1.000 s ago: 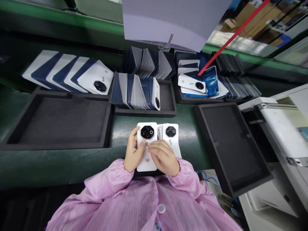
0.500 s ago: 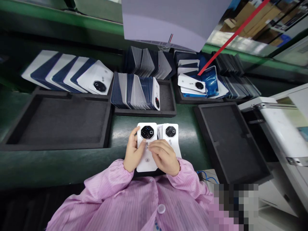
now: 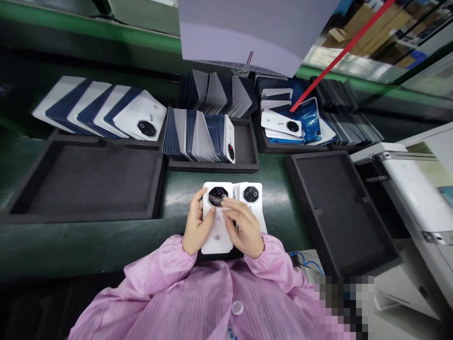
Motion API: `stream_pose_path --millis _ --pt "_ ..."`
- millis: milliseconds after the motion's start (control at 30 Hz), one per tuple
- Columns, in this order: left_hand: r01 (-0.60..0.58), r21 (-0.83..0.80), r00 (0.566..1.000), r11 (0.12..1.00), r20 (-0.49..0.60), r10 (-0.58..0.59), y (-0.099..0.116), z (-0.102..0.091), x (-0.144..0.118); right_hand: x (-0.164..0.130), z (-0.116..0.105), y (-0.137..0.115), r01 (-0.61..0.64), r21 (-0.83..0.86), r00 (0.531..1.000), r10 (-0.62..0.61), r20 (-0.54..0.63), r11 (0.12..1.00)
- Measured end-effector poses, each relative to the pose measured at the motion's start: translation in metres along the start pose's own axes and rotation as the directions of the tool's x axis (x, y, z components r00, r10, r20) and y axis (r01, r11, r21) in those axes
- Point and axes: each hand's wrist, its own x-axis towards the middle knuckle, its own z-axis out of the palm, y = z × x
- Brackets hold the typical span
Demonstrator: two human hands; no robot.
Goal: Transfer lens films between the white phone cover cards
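Observation:
A white phone back panel [image 3: 216, 242] with a black octagonal camera area [image 3: 215, 194] lies before me, its camera end pointing away. My left hand [image 3: 198, 224] grips its left side, the thumb resting on the face just below the camera area. Curved over the panel's right side is my right hand [image 3: 242, 224]. Its fingertips reach the lower right edge of the camera area, thumb and forefinger apart. Partly under that hand, to the right, lie more white phone back panels [image 3: 258, 208], the top one with the same camera shape.
Black foam trays [image 3: 161, 189] [image 3: 354, 212] stand left and right. Behind, fanned white and navy panels [image 3: 138, 111] and a tightly packed row [image 3: 198, 137] fill the back. A loose pile [image 3: 281, 122] lies back right beneath a slanting red strip [image 3: 339, 59]. A pale sheet [image 3: 244, 28] hangs above.
My right fingers have moved up from the small print below the camera area to its lower edge, and thumb and forefinger have parted. The left hand keeps its grip.

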Motion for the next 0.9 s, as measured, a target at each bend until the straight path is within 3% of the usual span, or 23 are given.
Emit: stream_pose_path --millis 100,200,333,433,533,600,700,800,900 --pt "0.022 -0.028 1.0 0.999 0.016 -0.022 0.0 0.002 -0.001 0.001 -0.001 0.004 -0.173 -0.115 0.984 0.176 0.01 0.978" --pt "0.06 -0.092 0.997 0.994 0.047 -0.055 -0.001 0.003 -0.001 0.002 -0.003 0.011 -0.295 -0.116 0.952 0.302 0.051 0.948" --pt "0.129 -0.197 0.991 0.972 0.05 -0.122 0.001 0.004 -0.001 0.004 -0.012 0.02 -0.424 0.062 0.905 0.422 0.047 0.903" --pt "0.156 -0.227 0.988 0.961 0.019 -0.156 0.003 0.004 -0.001 0.001 -0.024 0.026 -0.538 0.232 0.838 0.544 0.041 0.811" --pt "0.152 -0.248 0.987 0.957 -0.011 -0.16 0.004 0.004 0.0 -0.005 -0.039 0.035 -0.577 0.307 0.771 0.629 -0.104 0.757" --pt "0.143 -0.256 0.988 0.956 -0.023 -0.154 0.003 0.003 0.0 -0.012 -0.048 0.043 -0.594 0.232 0.739 0.637 -0.221 0.77" --pt "0.134 -0.257 0.989 0.957 -0.027 -0.145 0.002 0.002 0.001 -0.025 -0.053 0.056 -0.643 -0.043 0.745 0.611 -0.269 0.765" --pt "0.146 -0.265 0.988 0.953 -0.018 -0.156 0.001 0.003 0.001 -0.036 -0.05 0.067 -0.617 -0.318 0.787 0.564 -0.249 0.72" --pt "0.154 -0.256 0.986 0.954 -0.02 -0.164 0.002 0.004 0.002 -0.038 -0.048 0.071 -0.525 -0.455 0.849 0.481 -0.219 0.72"
